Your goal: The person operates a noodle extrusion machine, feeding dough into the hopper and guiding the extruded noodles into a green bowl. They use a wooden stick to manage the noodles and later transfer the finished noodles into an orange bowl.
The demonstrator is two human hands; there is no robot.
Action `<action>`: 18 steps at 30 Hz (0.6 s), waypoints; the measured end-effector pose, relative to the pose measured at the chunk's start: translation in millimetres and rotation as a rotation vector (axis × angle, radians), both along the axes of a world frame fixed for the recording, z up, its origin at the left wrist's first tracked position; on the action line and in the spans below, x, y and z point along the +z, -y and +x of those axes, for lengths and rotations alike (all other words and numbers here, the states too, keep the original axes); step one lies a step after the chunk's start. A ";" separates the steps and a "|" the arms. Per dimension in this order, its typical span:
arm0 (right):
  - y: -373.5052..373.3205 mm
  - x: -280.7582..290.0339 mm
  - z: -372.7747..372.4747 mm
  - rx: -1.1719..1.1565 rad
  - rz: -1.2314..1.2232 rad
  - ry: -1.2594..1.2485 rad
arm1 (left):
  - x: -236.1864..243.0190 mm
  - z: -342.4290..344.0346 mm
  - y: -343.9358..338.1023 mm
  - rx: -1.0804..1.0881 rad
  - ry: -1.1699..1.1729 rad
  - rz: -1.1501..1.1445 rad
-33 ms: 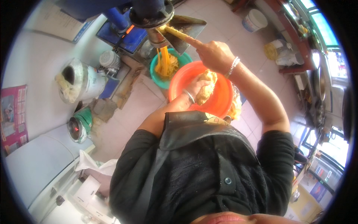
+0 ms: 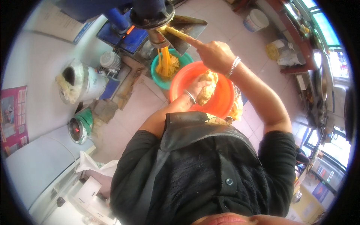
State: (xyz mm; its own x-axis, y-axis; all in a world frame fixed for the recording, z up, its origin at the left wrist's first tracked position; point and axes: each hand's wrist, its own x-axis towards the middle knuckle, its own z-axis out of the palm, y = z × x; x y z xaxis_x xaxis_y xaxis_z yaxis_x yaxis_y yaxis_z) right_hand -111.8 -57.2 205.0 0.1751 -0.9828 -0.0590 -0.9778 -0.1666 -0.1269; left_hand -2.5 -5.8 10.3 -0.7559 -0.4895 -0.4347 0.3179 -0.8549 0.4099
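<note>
At the far left a pink poster (image 2: pixel 13 120) hangs on the pale wall, its print too small to tell. Beside it stands a metal canister (image 2: pixel 80 82) with pale strands stuck at its dark mouth, and below that a small green motor (image 2: pixel 80 125). Higher up, a white sheet with a blue edge (image 2: pixel 62 24) lies on the blue machine (image 2: pixel 123 35). Under the machine's round outlet (image 2: pixel 152 15) yellow noodles (image 2: pixel 167 63) hang down into a green bowl (image 2: pixel 170 71). Just right of it sits an orange basin (image 2: pixel 217 101), held near the person's chest. The left hand (image 2: pixel 197 90) reaches into the basin, its fingers curled around a lump of yellow dough (image 2: pixel 208 86), wrist bent inward with a bangle on it. The right hand (image 2: pixel 213 54) is raised above the basin, index finger stretched toward the outlet and touching a yellow dough stick (image 2: pixel 176 33) there, the other fingers folded, holding nothing. A white bucket (image 2: pixel 257 18) stands on the tiled floor at upper right.
</note>
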 end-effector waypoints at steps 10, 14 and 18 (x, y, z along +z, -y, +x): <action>9.8 -2.4 1.9 0.012 -0.024 -0.075 | 0.9 5.6 9.8 -0.186 -0.352 0.158; 9.7 15.9 -3.8 -0.029 0.018 0.080 | 17.0 4.8 11.6 -0.202 -0.508 0.229; 15.8 12.5 -14.1 -0.148 0.019 0.097 | 36.0 8.9 8.7 -0.164 -0.378 0.224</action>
State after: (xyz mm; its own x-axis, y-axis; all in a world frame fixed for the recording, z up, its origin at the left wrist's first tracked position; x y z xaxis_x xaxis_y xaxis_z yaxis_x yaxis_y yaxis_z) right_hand -125.8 -73.0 217.5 0.0347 -0.9971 -0.0678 -0.9745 -0.0187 -0.2237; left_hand 6.4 -14.5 46.3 -0.9413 -0.2756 -0.1950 0.2623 -0.9606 0.0913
